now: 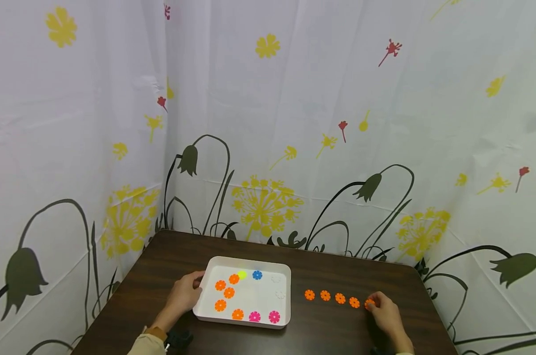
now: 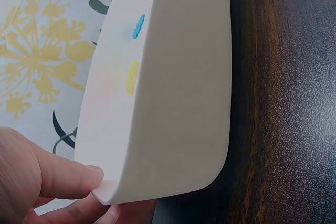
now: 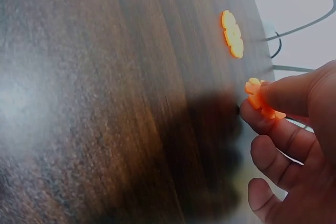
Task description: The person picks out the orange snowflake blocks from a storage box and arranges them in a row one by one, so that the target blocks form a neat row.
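Flower-print curtain [image 1: 317,88] w/ yellow, red & dk-green motifs is hanging behind a dk-brown tabletop [image 1: 321,335]. Going L to R: beige sleeve [image 1: 146,345] is showing at approx 7 o'clock, then L hand [image 1: 183,297], which is pinching white tray [image 1: 252,296] at its 9 o'clock side, thumb on the rim, fingers outside. Flower-shaped discs are lying inside: five orange discs [image 1: 229,293] are running from approx 11 round to 6 o'clock; yellow disc [image 1: 242,275] is sitting at 12, right by the top orange one; blue disc [image 1: 257,275] at 1; two white discs [image 1: 280,294] approx 2 & 3; two pink discs [image 1: 274,316] approx 4 & 5. Off tray's 3 o'clock, four orange row discs [image 1: 340,298] are lying on tabletop, spaced apart. At row's far R end, R hand [image 1: 385,314] is pinching another disc, also orange [image 1: 370,304], btwn thumb & index; other fingers are curling loosely. Can't tell if that disc is touching the wood.
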Tool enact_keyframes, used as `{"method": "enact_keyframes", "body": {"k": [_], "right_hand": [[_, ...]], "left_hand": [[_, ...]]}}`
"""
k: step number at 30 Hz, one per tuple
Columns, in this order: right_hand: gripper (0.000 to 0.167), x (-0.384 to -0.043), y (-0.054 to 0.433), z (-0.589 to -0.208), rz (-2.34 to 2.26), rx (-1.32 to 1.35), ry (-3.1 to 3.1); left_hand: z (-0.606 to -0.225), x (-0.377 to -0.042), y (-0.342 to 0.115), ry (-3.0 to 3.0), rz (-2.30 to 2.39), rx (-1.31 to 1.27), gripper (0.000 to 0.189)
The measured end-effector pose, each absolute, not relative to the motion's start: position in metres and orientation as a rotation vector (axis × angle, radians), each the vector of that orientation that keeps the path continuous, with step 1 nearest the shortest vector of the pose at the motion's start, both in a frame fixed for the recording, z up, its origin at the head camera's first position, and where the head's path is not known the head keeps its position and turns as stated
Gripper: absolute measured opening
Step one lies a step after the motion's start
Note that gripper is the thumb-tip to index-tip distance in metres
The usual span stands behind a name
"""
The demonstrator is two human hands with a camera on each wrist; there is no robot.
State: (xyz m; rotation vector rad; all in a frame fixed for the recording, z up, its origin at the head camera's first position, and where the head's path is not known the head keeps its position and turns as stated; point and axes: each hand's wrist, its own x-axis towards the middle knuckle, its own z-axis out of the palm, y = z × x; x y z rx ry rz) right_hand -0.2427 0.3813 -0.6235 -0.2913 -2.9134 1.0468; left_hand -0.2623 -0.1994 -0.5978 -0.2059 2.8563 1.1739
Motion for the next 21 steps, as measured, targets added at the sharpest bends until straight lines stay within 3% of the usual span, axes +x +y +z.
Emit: {"method": "enact_keyframes", "body": {"k": [21], "right_hand": [[0.014, -0.2475, 0.3847, -0.6302, 0.878, -0.261, -2.919]], "left_hand": [[-0.5963, -0.2581, -0.1989, 2.858, 1.190, -0.217, 0.048]]}}
